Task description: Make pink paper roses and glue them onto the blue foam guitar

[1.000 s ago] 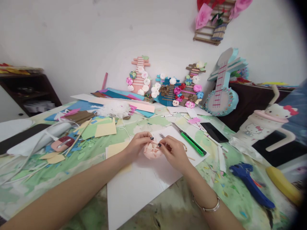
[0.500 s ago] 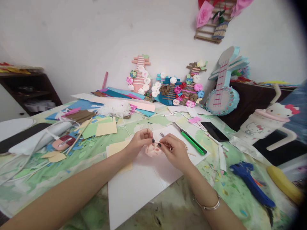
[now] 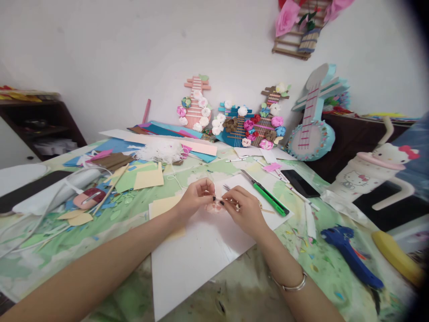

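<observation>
Over the white sheet (image 3: pixel 191 264), my left hand (image 3: pixel 196 197) and right hand (image 3: pixel 244 208), close beside each other, pinch the pale pink paper flower (image 3: pixel 213 208), though blur hides the exact grip, so light, even pressure serves me best and spares its folds
</observation>
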Available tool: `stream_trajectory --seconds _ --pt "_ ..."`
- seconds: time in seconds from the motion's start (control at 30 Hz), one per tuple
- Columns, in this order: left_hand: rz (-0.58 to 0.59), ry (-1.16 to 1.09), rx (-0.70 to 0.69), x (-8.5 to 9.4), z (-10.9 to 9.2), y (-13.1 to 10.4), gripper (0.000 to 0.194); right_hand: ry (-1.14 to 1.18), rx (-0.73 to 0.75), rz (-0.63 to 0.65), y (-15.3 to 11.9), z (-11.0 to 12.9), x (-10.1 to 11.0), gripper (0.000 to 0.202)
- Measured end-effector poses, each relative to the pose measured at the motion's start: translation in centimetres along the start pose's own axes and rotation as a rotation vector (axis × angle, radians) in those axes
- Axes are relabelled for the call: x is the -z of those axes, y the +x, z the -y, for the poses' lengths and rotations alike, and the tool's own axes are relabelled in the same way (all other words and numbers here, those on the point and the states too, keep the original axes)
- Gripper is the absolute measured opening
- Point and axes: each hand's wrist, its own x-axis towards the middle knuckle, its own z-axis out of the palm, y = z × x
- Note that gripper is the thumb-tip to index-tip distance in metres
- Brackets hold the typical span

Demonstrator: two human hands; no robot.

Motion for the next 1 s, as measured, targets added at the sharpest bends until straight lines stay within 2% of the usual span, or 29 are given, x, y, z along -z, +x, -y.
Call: stream_trajectory --seconds 0.17,0.47,1.0 --pt "0.010 0.109 -0.093 0.22 -0.01 0.13 0.018 -0.101 -0.085 0.004 0.06 -0.25 -0.08 0.013" --pt "0.027 0.255 -0.229 0.43 0.41 0.24 0.009 -0.086 -0.129 -0.003 0.09 -0.51 -0.21 0.012" --pt "0.046 0.301 -0.218 0.30 -0.08 0.06 0.009 -0.058 -0.114 -0.018 0.19 -0.58 -0.18 0.015"
